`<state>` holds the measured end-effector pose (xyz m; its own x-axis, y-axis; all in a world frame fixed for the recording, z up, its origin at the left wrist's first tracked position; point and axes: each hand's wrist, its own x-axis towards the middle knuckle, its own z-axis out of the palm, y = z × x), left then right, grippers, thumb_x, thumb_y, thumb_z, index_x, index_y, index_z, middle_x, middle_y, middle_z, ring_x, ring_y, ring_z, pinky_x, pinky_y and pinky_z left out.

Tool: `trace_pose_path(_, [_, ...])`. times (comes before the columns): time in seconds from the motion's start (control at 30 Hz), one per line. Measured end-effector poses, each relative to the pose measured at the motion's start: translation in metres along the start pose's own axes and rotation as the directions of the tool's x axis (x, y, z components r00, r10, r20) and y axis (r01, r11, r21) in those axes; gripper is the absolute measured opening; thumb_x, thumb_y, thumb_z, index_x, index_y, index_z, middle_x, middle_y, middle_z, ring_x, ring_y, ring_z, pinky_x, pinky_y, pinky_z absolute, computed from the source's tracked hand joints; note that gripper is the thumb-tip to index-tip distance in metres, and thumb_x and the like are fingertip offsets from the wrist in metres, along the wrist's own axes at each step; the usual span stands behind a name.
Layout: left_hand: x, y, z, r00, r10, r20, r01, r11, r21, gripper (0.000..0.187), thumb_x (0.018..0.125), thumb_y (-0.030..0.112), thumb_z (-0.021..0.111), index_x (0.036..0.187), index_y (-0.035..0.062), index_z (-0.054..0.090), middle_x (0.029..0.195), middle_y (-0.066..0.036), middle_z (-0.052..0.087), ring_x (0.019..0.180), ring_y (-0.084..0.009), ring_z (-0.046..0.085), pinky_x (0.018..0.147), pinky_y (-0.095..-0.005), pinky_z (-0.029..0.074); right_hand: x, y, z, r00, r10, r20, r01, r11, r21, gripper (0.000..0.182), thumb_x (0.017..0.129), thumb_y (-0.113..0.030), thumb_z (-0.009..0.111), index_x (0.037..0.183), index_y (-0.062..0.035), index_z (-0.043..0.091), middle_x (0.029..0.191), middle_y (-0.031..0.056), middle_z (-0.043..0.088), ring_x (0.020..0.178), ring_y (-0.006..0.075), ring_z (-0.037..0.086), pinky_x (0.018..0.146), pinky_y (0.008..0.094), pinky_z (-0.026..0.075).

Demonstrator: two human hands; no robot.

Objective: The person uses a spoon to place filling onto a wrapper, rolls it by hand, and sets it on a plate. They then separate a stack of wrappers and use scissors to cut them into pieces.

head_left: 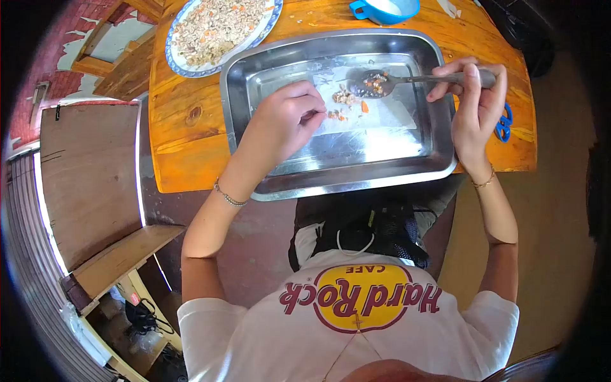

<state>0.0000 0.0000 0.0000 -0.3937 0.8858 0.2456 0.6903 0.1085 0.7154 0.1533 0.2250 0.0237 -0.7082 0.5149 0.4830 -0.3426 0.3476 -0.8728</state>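
A metal spoon (375,83) with bits of filling in its bowl is held by its handle in my right hand (478,105), over the right side of a steel tray (344,185). In the tray lies a pale translucent sheet (398,114) with a small heap of chopped filling (344,97) and orange bits on it. My left hand (289,118) is closed at the left side of the sheet, its fingertips beside the filling; what they pinch, if anything, is hidden.
Behind the tray at left, a blue-rimmed plate (169,53) holds chopped filling. A blue cup (384,15) stands at the back of the wooden table (184,149). Blue-handled scissors (503,124) lie right of the tray. A wooden shelf (127,258) is at lower left.
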Motion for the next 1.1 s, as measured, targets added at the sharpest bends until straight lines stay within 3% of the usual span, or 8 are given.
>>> trace_pose_path(0.27, [0.000, -0.002, -0.002, 0.999, -0.007, 0.052, 0.006, 1.000, 0.025, 0.008, 0.078, -0.004, 0.068, 0.086, -0.0058, 0.065, 0.087, -0.009, 0.063, 0.076, -0.0184, 0.065, 0.067, -0.0269, 0.058, 0.001, 0.006, -0.005, 0.995, 0.094, 0.022, -0.095, 0.995, 0.035, 0.011, 0.102, -0.009, 0.036, 0.094, -0.0026, 0.032, 0.090, 0.0204, 0.064, 0.057, 0.0157, 0.059, 0.056, 0.0276, 0.053])
trace_pose_path(0.37, [0.000, -0.001, -0.002, 0.999, -0.018, 0.049, 0.016, 0.999, 0.028, 0.008, 0.078, -0.004, 0.068, 0.085, -0.0053, 0.066, 0.087, -0.009, 0.063, 0.076, -0.0186, 0.064, 0.067, -0.0272, 0.058, 0.001, 0.002, -0.009, 0.977, -0.190, 0.100, 0.184, 0.980, 0.072, 0.007, 0.101, -0.006, 0.033, 0.096, -0.0021, 0.031, 0.090, 0.0224, 0.063, 0.057, 0.0172, 0.059, 0.056, 0.0282, 0.053])
trace_pose_path(0.5, [0.000, -0.003, -0.002, 0.999, 0.002, 0.049, -0.004, 0.999, 0.037, 0.008, 0.078, -0.004, 0.068, 0.085, -0.0049, 0.066, 0.088, -0.009, 0.063, 0.076, -0.0191, 0.064, 0.067, -0.0273, 0.058, 0.004, -0.009, -0.009, 0.920, -0.354, 0.166, 0.352, 0.935, 0.046, 0.004, 0.100, -0.004, 0.031, 0.098, -0.0030, 0.028, 0.091, 0.0269, 0.063, 0.058, 0.0194, 0.060, 0.058, 0.0287, 0.053])
trace_pose_path(0.67, [-0.001, -0.002, -0.001, 0.999, 0.001, 0.042, -0.003, 1.000, 0.031, 0.007, 0.078, -0.004, 0.068, 0.085, -0.0051, 0.065, 0.087, -0.009, 0.063, 0.075, -0.0193, 0.064, 0.067, -0.0275, 0.058, 0.002, -0.008, -0.007, 0.910, -0.335, 0.247, 0.341, 0.940, 0.019, 0.006, 0.097, 0.001, 0.033, 0.097, -0.0031, 0.028, 0.091, 0.0272, 0.063, 0.060, 0.0181, 0.058, 0.058, 0.0287, 0.052])
trace_pose_path(0.77, [-0.001, 0.000, -0.001, 0.999, -0.017, 0.039, 0.016, 0.999, 0.029, 0.007, 0.078, -0.003, 0.068, 0.084, -0.0051, 0.065, 0.086, -0.009, 0.063, 0.074, -0.0192, 0.064, 0.067, -0.0273, 0.057, -0.005, -0.005, -0.006, 0.839, -0.413, 0.356, 0.430, 0.902, 0.034, 0.008, 0.096, 0.001, 0.034, 0.099, -0.0022, 0.027, 0.091, 0.0269, 0.062, 0.059, 0.0176, 0.055, 0.057, 0.0295, 0.052])
trace_pose_path(0.93, [0.000, -0.001, -0.001, 0.999, -0.010, 0.039, 0.008, 0.999, 0.048, 0.006, 0.078, -0.003, 0.068, 0.083, -0.0051, 0.065, 0.085, -0.009, 0.062, 0.073, -0.0191, 0.065, 0.066, -0.0276, 0.056, -0.018, -0.029, -0.009, 0.647, -0.370, 0.667, 0.492, 0.871, 0.005, 0.014, 0.091, 0.004, 0.046, 0.079, -0.0018, 0.042, 0.089, 0.0253, 0.062, 0.068, 0.0334, 0.062, 0.057, 0.0344, 0.054])
trace_pose_path(1.03, [-0.001, 0.000, -0.001, 0.999, -0.024, 0.037, 0.022, 0.998, 0.054, 0.006, 0.078, -0.002, 0.068, 0.083, -0.0046, 0.066, 0.085, -0.009, 0.062, 0.072, -0.0194, 0.065, 0.064, -0.0286, 0.054, -0.022, -0.024, -0.004, 0.605, -0.596, 0.527, 0.637, 0.760, 0.128, 0.010, 0.089, 0.000, 0.052, 0.080, -0.0009, 0.048, 0.086, 0.0217, 0.063, 0.064, 0.0325, 0.063, 0.053, 0.0344, 0.054])
trace_pose_path(1.1, [-0.001, 0.000, -0.001, 0.999, -0.021, 0.036, 0.019, 0.998, 0.054, 0.005, 0.078, -0.002, 0.067, 0.082, -0.0039, 0.066, 0.085, -0.009, 0.062, 0.072, -0.0202, 0.064, 0.064, -0.0294, 0.053, -0.011, -0.035, -0.005, 0.722, -0.532, 0.443, 0.562, 0.824, 0.072, 0.006, 0.091, -0.001, 0.050, 0.086, -0.0007, 0.049, 0.087, 0.0213, 0.063, 0.063, 0.0286, 0.062, 0.053, 0.0337, 0.054])
